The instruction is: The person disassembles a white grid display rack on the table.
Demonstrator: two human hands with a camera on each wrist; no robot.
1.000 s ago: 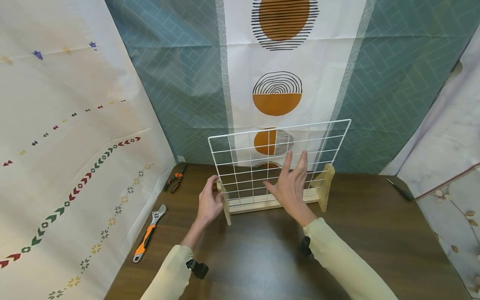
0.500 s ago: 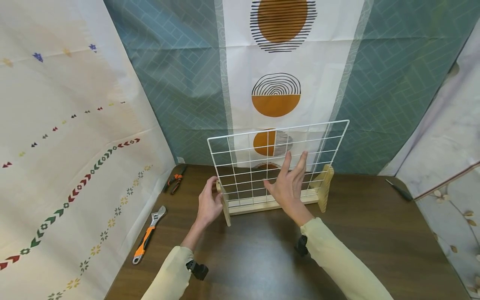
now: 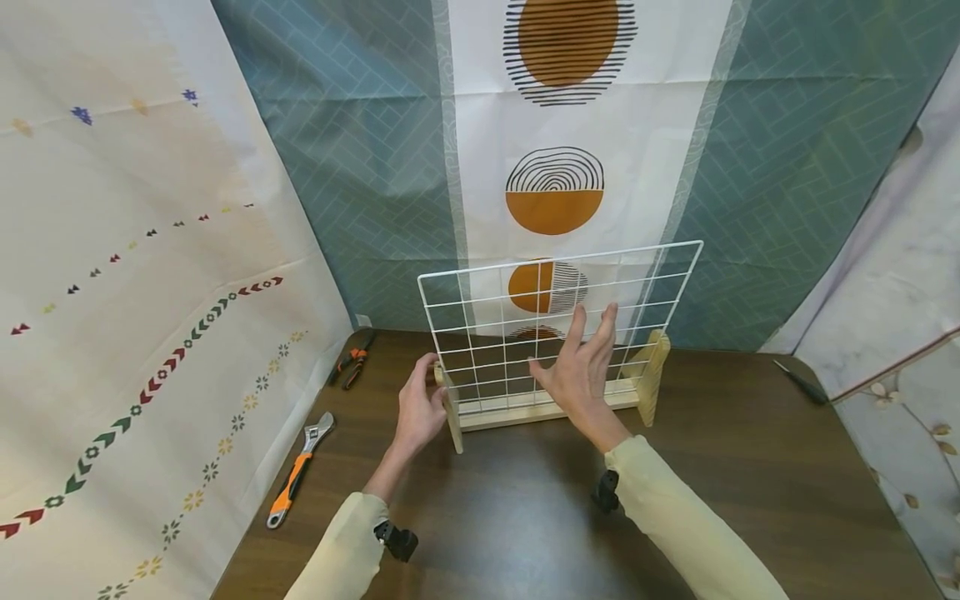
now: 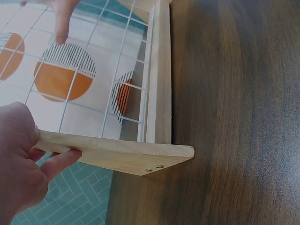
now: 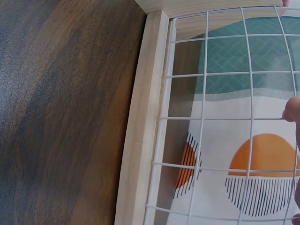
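Head view: the wire grid [image 3: 558, 321] stands upright in its wooden base [image 3: 551, 408] at the back of the table [image 3: 525, 508]. The left hand [image 3: 420, 408] grips the base's left foot; the right hand [image 3: 581, 371] is flat, fingers spread, against the grid. Nothing has shifted since a second ago, so the rack is merely being steadied.

Left wrist view: fingers [image 4: 58, 161] curl under the foot [image 4: 117, 154].

Right wrist view: only a fingertip [image 5: 293, 110] shows at the grid.
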